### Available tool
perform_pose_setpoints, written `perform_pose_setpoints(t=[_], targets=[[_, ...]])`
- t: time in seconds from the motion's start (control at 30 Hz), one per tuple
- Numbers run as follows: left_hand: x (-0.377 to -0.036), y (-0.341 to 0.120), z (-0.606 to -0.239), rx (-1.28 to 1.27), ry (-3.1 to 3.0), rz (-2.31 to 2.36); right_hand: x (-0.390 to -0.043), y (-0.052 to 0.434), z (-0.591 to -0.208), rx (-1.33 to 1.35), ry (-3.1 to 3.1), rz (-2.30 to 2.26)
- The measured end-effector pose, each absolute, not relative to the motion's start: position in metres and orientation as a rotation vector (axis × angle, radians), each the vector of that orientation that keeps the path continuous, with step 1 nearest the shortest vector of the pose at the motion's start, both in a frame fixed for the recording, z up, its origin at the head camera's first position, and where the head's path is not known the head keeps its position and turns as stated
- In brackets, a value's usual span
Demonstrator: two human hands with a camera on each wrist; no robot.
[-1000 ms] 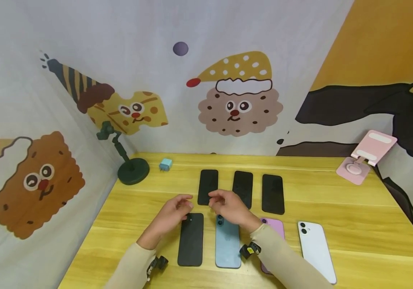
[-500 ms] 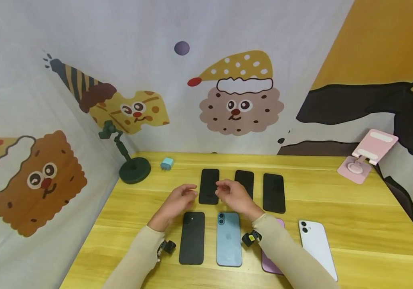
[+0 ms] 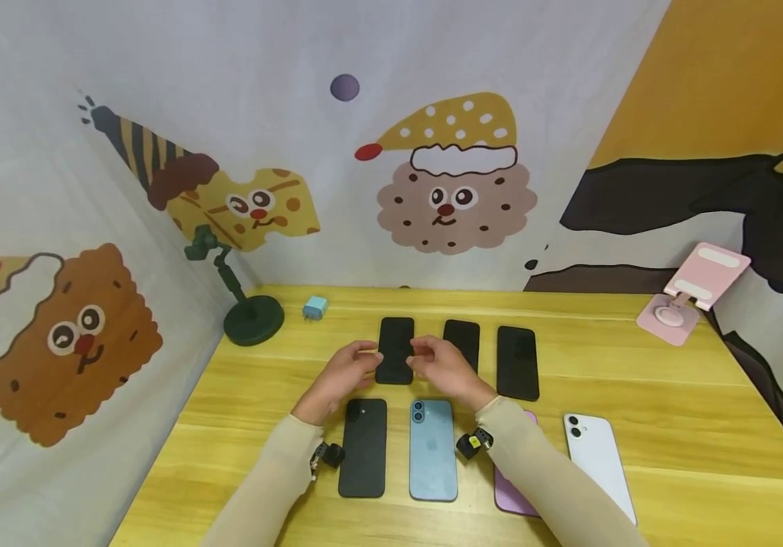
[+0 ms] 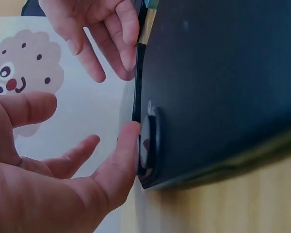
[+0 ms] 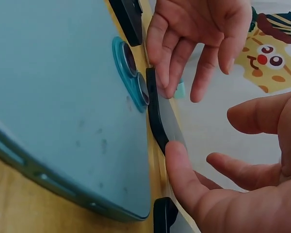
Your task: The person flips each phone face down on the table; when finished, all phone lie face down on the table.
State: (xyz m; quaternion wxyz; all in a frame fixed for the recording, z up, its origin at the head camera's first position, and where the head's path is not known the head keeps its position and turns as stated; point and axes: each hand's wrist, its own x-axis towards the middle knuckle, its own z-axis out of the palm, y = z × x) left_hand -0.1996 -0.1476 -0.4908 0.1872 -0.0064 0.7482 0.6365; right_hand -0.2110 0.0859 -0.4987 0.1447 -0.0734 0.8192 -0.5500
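Observation:
A dark phone lying screen-up point(image 3: 394, 346) is the left one of three in the back row on the yellow wooden table point(image 3: 672, 395). My left hand point(image 3: 343, 376) touches its left edge near the close end with its fingertips. My right hand point(image 3: 442, 370) touches its right edge. In the right wrist view the right thumb point(image 5: 179, 165) rests on the thin phone point(image 5: 157, 114), and left fingers point(image 5: 160, 73) meet its other side. In the left wrist view the same phone edge point(image 4: 138, 82) shows beyond a black phone point(image 4: 223, 82). No hand wraps round it.
The front row holds a black phone point(image 3: 362, 448), a teal phone point(image 3: 432, 448), a purple phone point(image 3: 511, 494) partly under my right sleeve, and a white phone point(image 3: 597, 463). Two more dark phones point(image 3: 461, 342) point(image 3: 518, 363), a green stand point(image 3: 248, 311), blue charger point(image 3: 315, 308) and pink stand point(image 3: 695, 292) stand farther back.
Both hands have moved away from me, from above the tops of the front-row phones to the sides of the back-row left phone. The phones have not shifted.

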Motion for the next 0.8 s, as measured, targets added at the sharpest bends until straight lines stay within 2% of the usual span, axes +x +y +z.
perform_pose_setpoints(t=[0.8], targets=[[-0.212, -0.142, -0.481, -0.159, 2.11, 1.779, -0.219, 0.082, -0.5, -0.145, 2.1, -1.808]])
